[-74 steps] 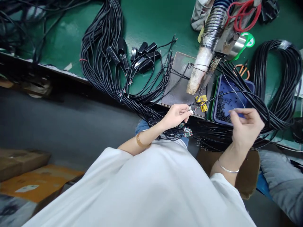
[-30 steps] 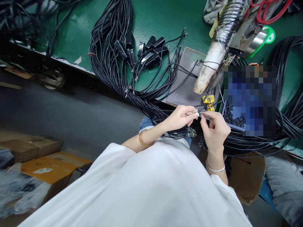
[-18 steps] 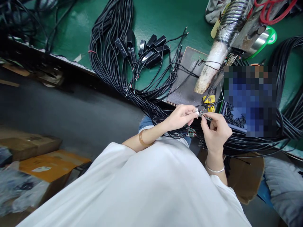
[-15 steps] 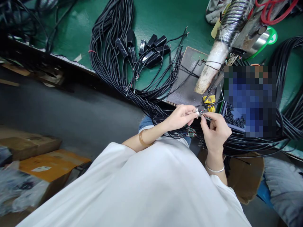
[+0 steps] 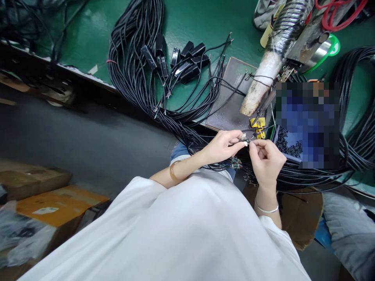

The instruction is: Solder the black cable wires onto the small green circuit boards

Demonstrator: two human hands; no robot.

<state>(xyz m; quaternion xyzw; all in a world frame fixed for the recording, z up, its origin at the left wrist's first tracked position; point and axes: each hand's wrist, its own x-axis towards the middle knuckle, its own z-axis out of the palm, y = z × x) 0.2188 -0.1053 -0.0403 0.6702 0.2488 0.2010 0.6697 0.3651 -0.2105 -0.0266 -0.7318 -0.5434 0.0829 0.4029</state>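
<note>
At the bench's front edge, my left hand (image 5: 222,147) is closed with thumb and fingers on a thin black cable (image 5: 249,139). My right hand (image 5: 268,159) faces it, thumb and forefinger pinched together at the thin wires by the cable's end. The fingertips nearly meet, and they partly hide the small wire ends. Just beyond them stands a yellow clip-like fixture (image 5: 258,127), with a dark cable piece lying across its front. Below my hands, small green parts (image 5: 236,162) with wires hang on black cables.
A foil-wrapped hose (image 5: 263,78) comes down over a grey board (image 5: 225,97). Black cable bundles (image 5: 137,74) and several black plastic housings (image 5: 187,64) lie on the green bench (image 5: 199,19). On the right, a tray (image 5: 288,154) holds small black parts. Cardboard boxes (image 5: 58,205) stand on the floor.
My left thumb has slid slightly right along the cable, and the fingers sit flatter. My right hand stays pinched, almost in place. The whole view has shifted a little.
</note>
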